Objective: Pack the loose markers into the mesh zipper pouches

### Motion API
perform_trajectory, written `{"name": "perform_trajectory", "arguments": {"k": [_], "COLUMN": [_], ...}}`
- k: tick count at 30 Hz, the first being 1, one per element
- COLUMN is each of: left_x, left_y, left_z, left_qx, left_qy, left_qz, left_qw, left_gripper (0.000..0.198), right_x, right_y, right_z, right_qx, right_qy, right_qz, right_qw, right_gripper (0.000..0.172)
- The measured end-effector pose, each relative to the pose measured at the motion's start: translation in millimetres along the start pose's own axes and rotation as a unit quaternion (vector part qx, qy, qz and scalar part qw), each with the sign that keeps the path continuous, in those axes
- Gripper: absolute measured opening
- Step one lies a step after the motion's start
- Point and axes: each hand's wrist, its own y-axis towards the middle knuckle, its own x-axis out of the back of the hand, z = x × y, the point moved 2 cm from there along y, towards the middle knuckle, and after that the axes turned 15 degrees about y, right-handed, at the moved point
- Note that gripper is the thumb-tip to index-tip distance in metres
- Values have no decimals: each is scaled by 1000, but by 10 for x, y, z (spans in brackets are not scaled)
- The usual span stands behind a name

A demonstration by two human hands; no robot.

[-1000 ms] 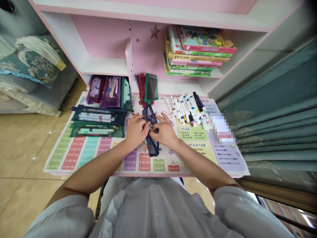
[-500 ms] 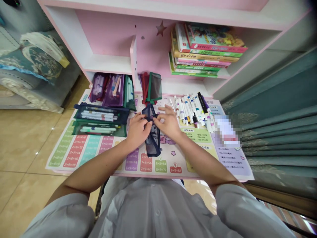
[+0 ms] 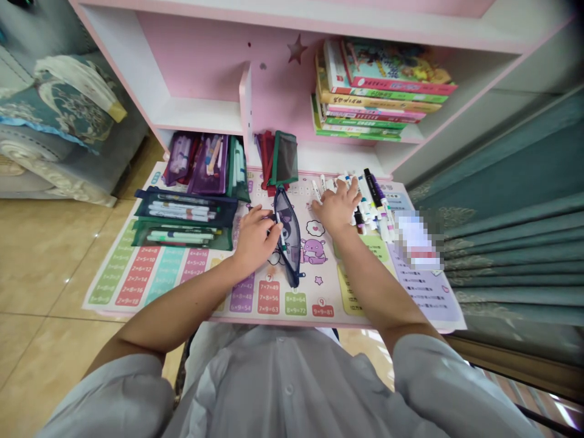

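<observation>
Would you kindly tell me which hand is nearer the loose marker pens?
Right hand: it rests on the marker pens. The left hand is farther off, on the other side of the mesh pencil pouch.

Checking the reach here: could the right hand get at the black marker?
Probably yes: the right hand rests on the loose markers, and the black marker lies just past its fingertips, with only other markers between.

Times-table mat (image 3: 159, 274) on desk. Mesh pencil case (image 3: 290, 243) lies on it, between left hand (image 3: 255, 240) and right hand (image 3: 336, 207); right hand on marker pile (image 3: 367, 207). Flat pouches (image 3: 185, 216) left of case, upright pouches (image 3: 198, 165) behind those, books (image 3: 383, 91) on shelf above, curtain (image 3: 515, 261) far right.
</observation>
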Motion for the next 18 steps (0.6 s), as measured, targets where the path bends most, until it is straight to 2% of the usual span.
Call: {"name": "perform_trajectory", "arguments": {"k": [7, 11, 18], "left_x": [2, -10, -8], "left_y": [9, 15, 15], "left_z": [1, 10, 23], "left_qx": [6, 7, 7], "left_qy": [3, 6, 13], "left_qz": [10, 12, 18], "left_qw": [1000, 1000, 1000], "left_gripper": [27, 28, 29], "right_x": [-30, -36, 95], "right_y": [21, 30, -37], "right_z": [-45, -55, 167], "right_qx": [-27, -4, 17], "right_qy": [-15, 1, 57], "right_qz": [22, 29, 12], "right_qw": [999, 1000, 998], "right_gripper": [29, 26, 19]}}
